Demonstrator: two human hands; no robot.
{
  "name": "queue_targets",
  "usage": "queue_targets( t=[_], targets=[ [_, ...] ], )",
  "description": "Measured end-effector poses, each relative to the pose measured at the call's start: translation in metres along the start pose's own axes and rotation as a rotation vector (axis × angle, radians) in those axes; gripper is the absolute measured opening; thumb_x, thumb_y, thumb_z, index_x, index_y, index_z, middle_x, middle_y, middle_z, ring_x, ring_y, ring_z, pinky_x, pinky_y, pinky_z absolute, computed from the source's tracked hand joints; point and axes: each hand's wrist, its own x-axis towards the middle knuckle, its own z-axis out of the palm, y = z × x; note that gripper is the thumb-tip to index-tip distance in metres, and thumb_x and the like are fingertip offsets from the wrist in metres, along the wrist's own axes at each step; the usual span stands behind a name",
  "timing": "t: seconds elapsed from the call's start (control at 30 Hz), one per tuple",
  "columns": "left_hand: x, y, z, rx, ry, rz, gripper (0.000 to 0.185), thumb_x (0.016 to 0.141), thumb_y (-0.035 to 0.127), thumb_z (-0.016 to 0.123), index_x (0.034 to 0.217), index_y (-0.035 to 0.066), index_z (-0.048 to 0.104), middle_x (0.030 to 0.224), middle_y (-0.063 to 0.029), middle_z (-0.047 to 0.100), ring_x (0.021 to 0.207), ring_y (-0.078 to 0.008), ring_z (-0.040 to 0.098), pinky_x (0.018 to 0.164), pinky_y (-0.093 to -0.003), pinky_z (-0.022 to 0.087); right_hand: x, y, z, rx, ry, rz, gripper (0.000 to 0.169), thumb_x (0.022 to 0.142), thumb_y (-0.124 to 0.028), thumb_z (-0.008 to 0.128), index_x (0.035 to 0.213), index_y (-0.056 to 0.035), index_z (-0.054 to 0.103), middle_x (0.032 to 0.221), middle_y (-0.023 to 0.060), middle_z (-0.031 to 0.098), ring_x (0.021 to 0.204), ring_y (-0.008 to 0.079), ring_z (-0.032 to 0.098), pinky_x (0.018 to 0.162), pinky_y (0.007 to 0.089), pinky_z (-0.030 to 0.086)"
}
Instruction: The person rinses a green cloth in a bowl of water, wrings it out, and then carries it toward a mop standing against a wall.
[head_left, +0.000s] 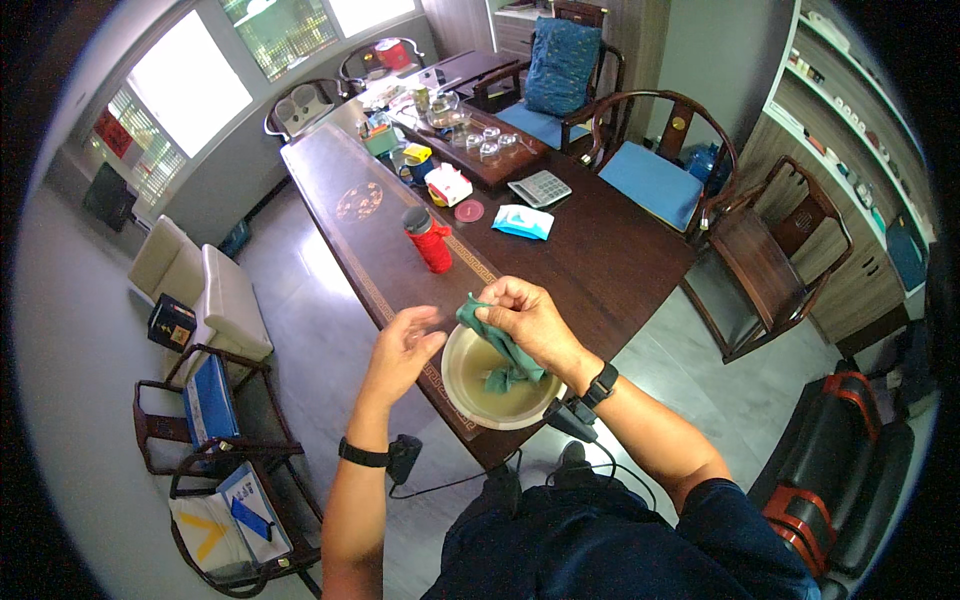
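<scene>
A green cloth (506, 345) hangs from my right hand (529, 319), pinched between thumb and fingers, its lower end in cloudy water. The water fills part of a pale round basin (450, 375) at the near end of the dark wooden table (600, 262). My left hand (405, 352) is at the basin's left rim, fingers apart and slightly blurred, holding nothing. Beyond the hands a red-covered bottle (429, 240) with a dark lid stands upright on the table.
Past the bottle are a wipes packet (523, 222), a calculator (540, 188), a tissue pack (448, 184), a round red coaster (469, 211) and a tea tray (487, 169) with several glass cups. Wooden armchairs (652, 180) flank the table. Cables (450, 484) hang from devices at both wrists.
</scene>
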Motion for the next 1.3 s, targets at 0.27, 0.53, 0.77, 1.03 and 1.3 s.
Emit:
queue_targets(
  t=[0.27, 0.53, 0.77, 1.03, 1.3],
  targets=[
    [0.03, 0.012, 0.03, -0.055, -0.036, 0.054, 0.009, 0.089, 0.001, 0.064, 0.093, 0.004, 0.056, 0.087, 0.0018, 0.057, 0.082, -0.0062, 0.055, 0.074, -0.0221, 0.047, 0.003, 0.016, -0.008, -0.172, -0.013, -0.025, 0.008, 0.089, -0.007, 0.067, 0.095, -0.0033, 0.064, 0.086, -0.0026, 0.063, 0.079, 0.0055, 0.056, 0.07, 0.0233, 0.047],
    [0.034, 0.054, 0.045, -0.185, -0.006, 0.146, 0.011, 0.09, 0.001, 0.063, 0.09, 0.006, 0.053, 0.084, 0.0036, 0.054, 0.079, -0.0052, 0.053, 0.073, -0.0207, 0.045, -0.018, 0.03, -0.032, -0.433, -0.07, -0.156, 0.016, 0.084, -0.011, 0.072, 0.094, -0.0004, 0.066, 0.085, 0.003, 0.065, 0.082, 0.0114, 0.059, 0.076, 0.029, 0.048],
    [0.04, 0.103, 0.025, -0.198, 0.051, 0.318, 0.009, 0.091, 0.002, 0.062, 0.093, 0.005, 0.054, 0.091, -0.0002, 0.054, 0.082, -0.0066, 0.051, 0.076, -0.0208, 0.042, -0.048, 0.094, -0.074, -0.685, -0.039, 0.023, 0.011, 0.085, -0.01, 0.067, 0.094, -0.0026, 0.067, 0.088, 0.0137, 0.066, 0.085, 0.025, 0.063, 0.079, 0.0379, 0.048],
    [0.043, 0.133, -0.003, -0.224, 0.136, 0.437, 0.011, 0.091, 0.003, 0.064, 0.094, 0.004, 0.054, 0.089, 0.0004, 0.054, 0.08, -0.0051, 0.049, 0.074, -0.0198, 0.041, -0.065, 0.157, -0.108, -0.97, -0.019, 0.11, 0.015, 0.082, -0.005, 0.066, 0.097, -0.0054, 0.066, 0.086, 0.0146, 0.065, 0.083, 0.0292, 0.063, 0.077, 0.0386, 0.049],
    [0.042, 0.133, -0.019, -0.28, 0.211, 0.428, 0.009, 0.092, 0.003, 0.063, 0.094, 0.004, 0.053, 0.087, 0.0002, 0.055, 0.078, -0.0058, 0.049, 0.073, -0.0192, 0.04, -0.057, 0.172, -0.111, -0.738, 0.058, 0.148, 0.029, 0.075, 0.008, 0.059, 0.101, -0.0036, 0.061, 0.091, 0.0157, 0.066, 0.089, 0.0289, 0.064, 0.081, 0.0374, 0.05]
  ],
)
